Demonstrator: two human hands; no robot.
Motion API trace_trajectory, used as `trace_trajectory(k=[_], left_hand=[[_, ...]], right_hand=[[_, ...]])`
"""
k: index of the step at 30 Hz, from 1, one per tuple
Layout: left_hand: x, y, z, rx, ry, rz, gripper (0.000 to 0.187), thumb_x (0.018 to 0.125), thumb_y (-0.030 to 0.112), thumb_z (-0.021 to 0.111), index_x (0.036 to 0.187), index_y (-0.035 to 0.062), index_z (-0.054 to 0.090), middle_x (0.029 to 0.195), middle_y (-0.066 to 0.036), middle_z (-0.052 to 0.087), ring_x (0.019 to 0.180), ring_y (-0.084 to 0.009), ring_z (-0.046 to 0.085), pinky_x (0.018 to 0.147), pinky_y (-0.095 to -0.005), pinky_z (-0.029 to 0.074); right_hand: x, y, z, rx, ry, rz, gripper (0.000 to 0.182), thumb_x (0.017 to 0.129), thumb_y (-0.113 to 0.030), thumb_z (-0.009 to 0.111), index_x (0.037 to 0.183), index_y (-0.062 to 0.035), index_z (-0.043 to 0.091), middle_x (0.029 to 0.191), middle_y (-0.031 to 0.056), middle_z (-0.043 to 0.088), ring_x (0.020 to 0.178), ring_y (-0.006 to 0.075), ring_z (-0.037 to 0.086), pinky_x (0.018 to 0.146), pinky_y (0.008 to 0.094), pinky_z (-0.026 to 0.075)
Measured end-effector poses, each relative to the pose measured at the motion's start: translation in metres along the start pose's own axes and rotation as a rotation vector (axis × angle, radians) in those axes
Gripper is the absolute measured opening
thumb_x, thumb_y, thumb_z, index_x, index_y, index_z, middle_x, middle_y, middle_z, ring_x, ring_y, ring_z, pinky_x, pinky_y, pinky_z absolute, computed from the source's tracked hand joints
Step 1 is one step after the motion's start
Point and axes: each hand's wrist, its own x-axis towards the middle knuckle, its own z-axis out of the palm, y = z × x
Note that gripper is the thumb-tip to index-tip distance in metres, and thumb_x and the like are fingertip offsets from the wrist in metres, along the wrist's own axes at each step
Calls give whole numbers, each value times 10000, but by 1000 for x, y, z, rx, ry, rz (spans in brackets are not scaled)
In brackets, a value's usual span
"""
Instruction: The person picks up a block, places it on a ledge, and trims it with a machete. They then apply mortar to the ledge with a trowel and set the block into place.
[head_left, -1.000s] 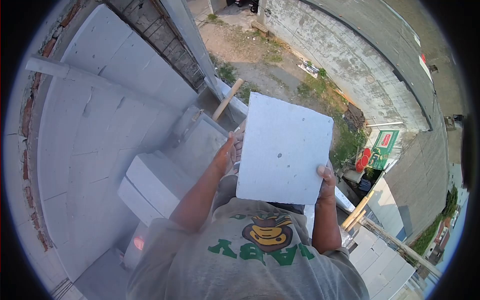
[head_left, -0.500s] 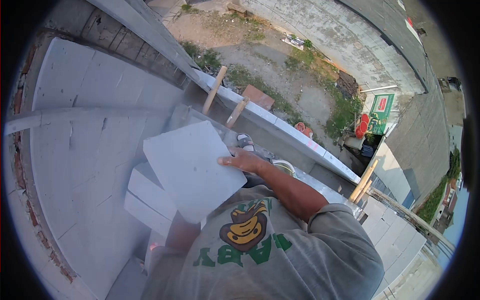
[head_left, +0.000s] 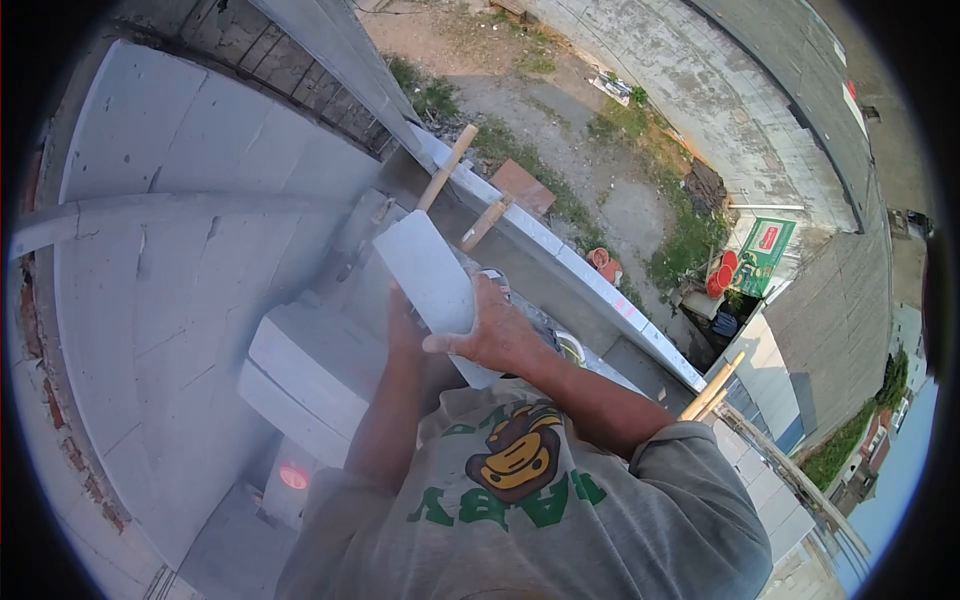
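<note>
A pale grey-white lightweight concrete block (head_left: pixel 425 270) is tilted in front of my chest, its narrow side facing up toward me. My right hand (head_left: pixel 492 328) grips its right side, with the thumb across the near part of the face. On the other side, my left hand (head_left: pixel 402 318) presses against the block; its fingers are partly hidden. Below and to the left, more white blocks (head_left: pixel 300 365) lie stacked beside my left forearm.
A block wall (head_left: pixel 180 290) rises on the left. Wooden poles (head_left: pixel 447 168) stick up by a low block ledge (head_left: pixel 545 238), with ground far below. More poles (head_left: pixel 712 388) stand at the right. A red round mark (head_left: pixel 293 475) shows below the stack.
The block has turned from its broad face to its narrow side. My left hand has come into view on its left side, and more of the stacked blocks shows.
</note>
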Motion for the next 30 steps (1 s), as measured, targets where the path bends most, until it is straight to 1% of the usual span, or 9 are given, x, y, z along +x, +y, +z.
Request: trace_trajectory(k=[1,2,3,4,14,16,22,28,30], left_hand=[[0,5,10,-4,8,20,705,949,548,557,1464,88,415,1429,-157,493,1333,-299,455,1071,-502,409],[2,7,22,231,159,77,719,926,548,594,1459,98,421,1428,-144,484,1328,-314,450,1065,-507,409],[3,9,31,467,315,127,734,903,547,631,1454,108,427,1428,-131,476,1322,-329,446,1059,-512,408],[8,11,33,531,309,144,788,865,604,644,1450,120,433,1419,-116,467,1302,-347,444,1043,-527,401],[17,43,49,396,240,-14,843,841,688,601,1417,87,469,1395,-130,493,1269,-301,478,1078,-536,277],[21,49,52,651,242,-36,763,864,630,620,1378,78,508,1313,-124,564,1222,-270,525,1058,-497,314],[72,83,27,689,142,8,568,911,494,640,1293,80,569,1159,-78,654,1059,-190,628,972,-398,424],[162,146,-7,860,112,-94,546,908,482,648,1246,56,599,1123,-84,663,1027,-189,640,919,-367,470],[203,163,-22,858,88,-51,556,911,478,645,1254,43,592,1129,-91,660,1034,-195,639,928,-370,470]], right_hand=[[4,2,-9,5,10,99,1273,643,-684,788,1467,100,217,1418,327,399,1363,403,402,1124,441,351],[8,16,0,-76,196,59,1250,609,-653,831,1408,127,269,1302,307,469,1277,419,473,1050,460,420],[12,24,1,-76,180,45,1250,609,-653,831,1408,127,269,1302,307,469,1277,419,473,1050,460,420],[15,31,-1,-102,258,81,1223,615,-613,843,1404,126,272,1313,309,463,1277,418,472,1049,457,418],[23,47,-51,-11,330,160,988,630,-400,854,1351,77,378,1284,274,514,1217,393,527,1028,435,429],[26,48,-56,-14,353,180,972,622,-386,857,1341,69,386,1275,270,524,1203,395,538,1021,438,433],[52,56,-66,-250,501,292,890,601,-333,858,1282,42,424,1231,241,539,1175,398,538,1000,453,443],[105,85,-86,-333,721,320,820,614,-277,874,1232,41,439,1227,244,518,1174,409,517,995,463,441],[140,97,-95,-291,686,347,822,618,-279,874,1234,41,434,1238,247,515,1179,410,516,1000,464,440]])
